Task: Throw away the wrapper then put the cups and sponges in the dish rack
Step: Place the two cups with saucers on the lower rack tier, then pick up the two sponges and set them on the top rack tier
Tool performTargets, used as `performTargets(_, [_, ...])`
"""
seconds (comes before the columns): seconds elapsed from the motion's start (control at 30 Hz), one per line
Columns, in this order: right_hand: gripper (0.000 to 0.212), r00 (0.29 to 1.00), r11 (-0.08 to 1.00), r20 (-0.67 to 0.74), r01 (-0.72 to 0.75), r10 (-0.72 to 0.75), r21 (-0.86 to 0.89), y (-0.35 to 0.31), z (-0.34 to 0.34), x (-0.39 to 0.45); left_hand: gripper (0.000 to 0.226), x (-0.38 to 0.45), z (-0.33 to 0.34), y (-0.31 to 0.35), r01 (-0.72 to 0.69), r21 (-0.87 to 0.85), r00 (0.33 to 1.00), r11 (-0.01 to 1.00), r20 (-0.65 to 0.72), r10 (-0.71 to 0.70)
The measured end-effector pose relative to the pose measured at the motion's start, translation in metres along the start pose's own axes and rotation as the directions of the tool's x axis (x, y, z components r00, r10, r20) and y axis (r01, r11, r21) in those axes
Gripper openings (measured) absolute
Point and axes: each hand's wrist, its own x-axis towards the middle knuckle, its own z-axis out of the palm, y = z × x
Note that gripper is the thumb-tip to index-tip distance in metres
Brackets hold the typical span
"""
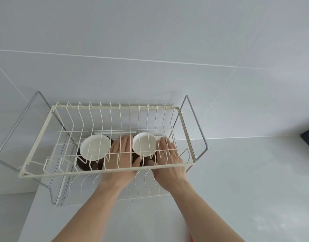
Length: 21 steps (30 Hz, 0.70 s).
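No readable text, label, brand, number or sign could be made out anywhere in the shot.

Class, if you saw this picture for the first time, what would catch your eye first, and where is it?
A cream wire dish rack fills the middle, against a pale tiled wall. Inside it, two hands, left and right, flank the right cup; another cup stands to the left.
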Motion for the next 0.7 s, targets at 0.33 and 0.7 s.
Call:
performTargets(0.33, [0.072, 0.998, 0.996, 0.038, 0.053, -0.050, -0.077, -0.013, -0.012, -0.080, 0.081, -0.068, -0.013, 0.027, -0.014, 0.068, 1.000, 0.998, -0.023, 0.015])
performTargets(0.7, [0.075, 0.986, 0.994, 0.154, -0.040, 0.056, -0.101, 0.053, -0.034, -0.193, 0.081, -0.164, -0.012, 0.104, -0.075, 0.033, 0.992, 0.997, 0.105, 0.071])
